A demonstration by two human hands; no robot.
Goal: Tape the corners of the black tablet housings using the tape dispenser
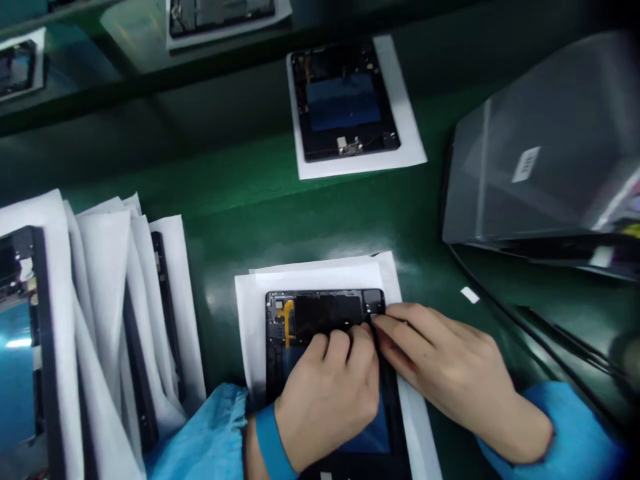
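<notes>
No text, brand, number or sign could be read anywhere in the view. A small white label (525, 164) sat on the clear plastic cover (540, 153) at the right, and it bore dark marks too blurred to make out. A white sticker (470, 295) lay on the green table (240, 207) beside the sheets of paper and showed no print. The opened tablet (320, 320) under the hands and the second tablet (345, 100) farther back carried no lettering that could be told.
</notes>
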